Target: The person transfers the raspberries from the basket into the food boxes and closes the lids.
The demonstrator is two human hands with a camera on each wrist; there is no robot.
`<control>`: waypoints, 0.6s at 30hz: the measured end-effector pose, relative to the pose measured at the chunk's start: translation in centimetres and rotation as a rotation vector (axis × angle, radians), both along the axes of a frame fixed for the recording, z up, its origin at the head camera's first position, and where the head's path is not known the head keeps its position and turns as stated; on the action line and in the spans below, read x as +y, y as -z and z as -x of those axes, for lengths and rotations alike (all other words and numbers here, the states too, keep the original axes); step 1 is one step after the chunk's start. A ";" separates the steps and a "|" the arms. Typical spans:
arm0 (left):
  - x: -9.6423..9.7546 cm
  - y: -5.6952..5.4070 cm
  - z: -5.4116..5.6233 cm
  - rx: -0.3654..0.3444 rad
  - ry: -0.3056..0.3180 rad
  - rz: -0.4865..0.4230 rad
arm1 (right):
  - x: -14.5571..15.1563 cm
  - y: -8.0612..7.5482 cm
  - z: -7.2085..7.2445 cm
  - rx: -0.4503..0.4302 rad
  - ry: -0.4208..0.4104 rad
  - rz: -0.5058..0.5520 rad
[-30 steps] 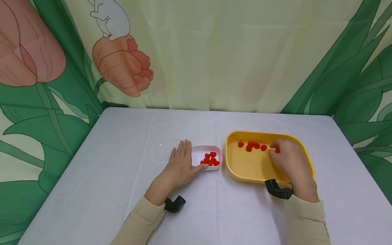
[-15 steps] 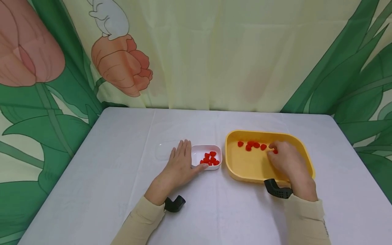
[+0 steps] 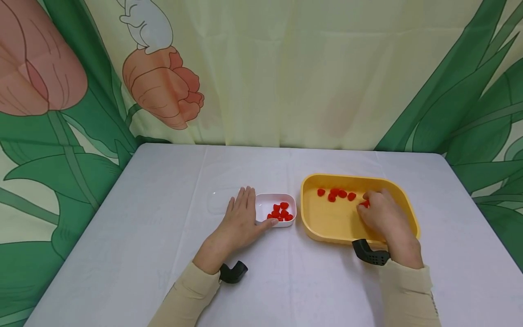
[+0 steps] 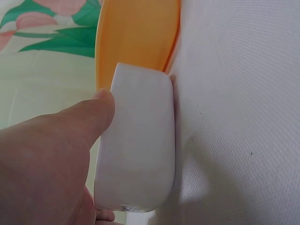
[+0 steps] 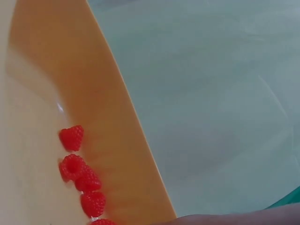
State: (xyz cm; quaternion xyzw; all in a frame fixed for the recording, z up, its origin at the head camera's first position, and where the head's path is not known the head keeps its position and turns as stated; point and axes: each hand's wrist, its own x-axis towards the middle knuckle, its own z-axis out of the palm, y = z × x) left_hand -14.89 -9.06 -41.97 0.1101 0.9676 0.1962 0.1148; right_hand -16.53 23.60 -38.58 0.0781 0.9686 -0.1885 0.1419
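In the head view my left hand (image 3: 241, 222) lies with straight fingers along the left side of a small white box (image 3: 261, 208), its thumb on the near rim. The left wrist view shows that thumb (image 4: 101, 110) against the top edge of the box. Several red raspberries (image 3: 283, 213) lie inside the box. My right hand (image 3: 386, 215) reaches into a yellow tray (image 3: 327, 227) and pinches a raspberry (image 3: 365, 204) between thumb and fingers. Further raspberries (image 3: 342, 193) lie along the far side of the tray; the right wrist view shows their hollow, bumpy form.
A clear lid-like piece (image 3: 218, 201) lies flat left of the white box, partly behind my left fingers. The tray stands just right of the box on a white tablecloth (image 3: 261, 290). A patterned curtain (image 3: 286, 81) hangs behind the table.
The fingers of my right hand have closed on the raspberry at the tray's right part, shifting it slightly left and nearer. My left hand and the box stay put.
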 end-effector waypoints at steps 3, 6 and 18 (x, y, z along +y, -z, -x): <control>0.0 0.0 0.0 0.004 0.001 -0.001 | 0.0 0.0 0.0 -0.010 0.007 0.001; 0.0 0.0 0.0 0.007 0.003 -0.002 | 0.0 0.0 0.0 -0.014 0.008 -0.001; 0.0 0.1 0.1 0.013 0.001 0.000 | 0.1 0.1 0.1 -0.026 0.025 0.005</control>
